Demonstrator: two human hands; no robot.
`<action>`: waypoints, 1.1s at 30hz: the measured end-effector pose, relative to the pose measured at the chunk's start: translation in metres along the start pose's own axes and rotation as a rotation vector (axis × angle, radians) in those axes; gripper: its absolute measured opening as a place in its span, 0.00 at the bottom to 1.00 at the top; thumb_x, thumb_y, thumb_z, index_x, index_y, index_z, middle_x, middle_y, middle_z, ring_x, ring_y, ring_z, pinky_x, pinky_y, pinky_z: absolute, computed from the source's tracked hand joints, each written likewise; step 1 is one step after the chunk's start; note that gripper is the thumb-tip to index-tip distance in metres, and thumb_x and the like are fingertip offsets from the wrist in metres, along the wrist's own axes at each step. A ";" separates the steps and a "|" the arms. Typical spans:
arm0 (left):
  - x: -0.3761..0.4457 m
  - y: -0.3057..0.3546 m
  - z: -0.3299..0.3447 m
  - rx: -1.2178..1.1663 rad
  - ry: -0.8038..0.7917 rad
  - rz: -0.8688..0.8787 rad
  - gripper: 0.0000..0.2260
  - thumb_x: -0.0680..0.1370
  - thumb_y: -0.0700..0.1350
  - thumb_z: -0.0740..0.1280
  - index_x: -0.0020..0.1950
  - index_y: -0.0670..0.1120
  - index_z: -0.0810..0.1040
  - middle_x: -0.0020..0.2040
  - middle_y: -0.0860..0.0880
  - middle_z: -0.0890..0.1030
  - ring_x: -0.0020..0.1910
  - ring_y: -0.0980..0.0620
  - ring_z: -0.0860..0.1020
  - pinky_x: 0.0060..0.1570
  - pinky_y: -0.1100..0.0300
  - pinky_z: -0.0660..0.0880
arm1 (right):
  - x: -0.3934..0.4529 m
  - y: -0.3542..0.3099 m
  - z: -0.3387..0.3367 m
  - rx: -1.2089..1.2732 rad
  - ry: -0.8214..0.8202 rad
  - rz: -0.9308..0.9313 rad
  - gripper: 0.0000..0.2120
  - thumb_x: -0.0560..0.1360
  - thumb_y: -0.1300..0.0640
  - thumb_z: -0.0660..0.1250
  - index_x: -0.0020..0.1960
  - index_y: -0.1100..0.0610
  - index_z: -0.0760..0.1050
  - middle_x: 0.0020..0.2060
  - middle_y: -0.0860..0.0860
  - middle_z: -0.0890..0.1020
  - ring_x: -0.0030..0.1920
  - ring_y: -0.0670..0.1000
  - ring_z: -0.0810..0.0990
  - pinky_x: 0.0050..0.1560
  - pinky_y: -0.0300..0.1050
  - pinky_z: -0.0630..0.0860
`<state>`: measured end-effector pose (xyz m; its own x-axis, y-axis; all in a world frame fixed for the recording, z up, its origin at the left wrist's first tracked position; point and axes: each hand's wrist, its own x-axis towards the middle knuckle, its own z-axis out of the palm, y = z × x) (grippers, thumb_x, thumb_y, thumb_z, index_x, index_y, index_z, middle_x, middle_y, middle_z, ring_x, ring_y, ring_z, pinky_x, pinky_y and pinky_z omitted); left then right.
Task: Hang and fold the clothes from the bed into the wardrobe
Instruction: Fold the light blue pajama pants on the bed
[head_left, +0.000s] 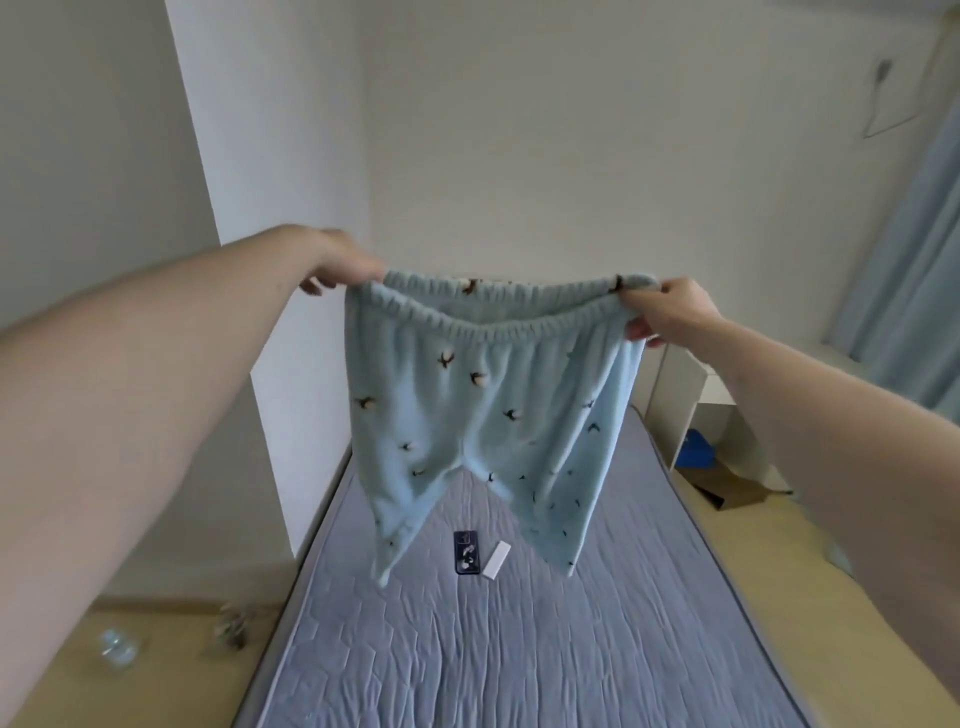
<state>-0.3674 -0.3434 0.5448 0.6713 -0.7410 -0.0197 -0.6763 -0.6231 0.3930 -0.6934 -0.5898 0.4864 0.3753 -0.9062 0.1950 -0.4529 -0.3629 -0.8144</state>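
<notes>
A pair of light blue fleece trousers (493, 415) with small dark bird prints hangs in the air above the bed (519, 649). My left hand (343, 265) pinches the left end of the elastic waistband. My right hand (670, 312) grips the right end. The waistband is stretched wide between them and both legs dangle down, their cuffs just above the mattress.
A dark phone (466, 552) and a white slim object (496, 560) lie on the grey-blue quilted mattress. A white shelf unit (696, 410) and a cardboard box (732, 486) stand at the right. A glass jar (117, 647) sits on the floor at the left. A hanger (883, 104) hangs on the wall.
</notes>
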 end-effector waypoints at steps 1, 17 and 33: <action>0.000 -0.008 0.006 0.011 -0.055 -0.036 0.11 0.78 0.52 0.65 0.46 0.45 0.75 0.46 0.46 0.75 0.37 0.48 0.71 0.34 0.59 0.70 | -0.001 0.009 0.005 -0.020 0.007 0.013 0.15 0.76 0.45 0.70 0.49 0.58 0.81 0.32 0.53 0.87 0.30 0.47 0.86 0.28 0.39 0.78; 0.021 -0.018 0.059 -0.323 -0.117 -0.170 0.13 0.81 0.47 0.57 0.58 0.44 0.78 0.44 0.47 0.88 0.47 0.46 0.86 0.53 0.47 0.83 | 0.029 0.051 0.046 -0.029 -0.127 0.104 0.12 0.82 0.44 0.64 0.53 0.51 0.79 0.40 0.51 0.88 0.44 0.53 0.88 0.36 0.45 0.83; 0.032 -0.003 0.002 -0.475 0.501 0.094 0.03 0.80 0.45 0.61 0.51 0.49 0.74 0.49 0.48 0.74 0.47 0.45 0.70 0.41 0.56 0.66 | 0.048 -0.044 0.012 0.050 0.259 -0.363 0.06 0.81 0.54 0.63 0.57 0.51 0.76 0.47 0.49 0.80 0.43 0.50 0.76 0.34 0.34 0.69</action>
<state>-0.3446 -0.3657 0.5416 0.7525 -0.5108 0.4157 -0.6092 -0.3001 0.7341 -0.6453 -0.6144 0.5251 0.2848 -0.7490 0.5983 -0.2871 -0.6621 -0.6922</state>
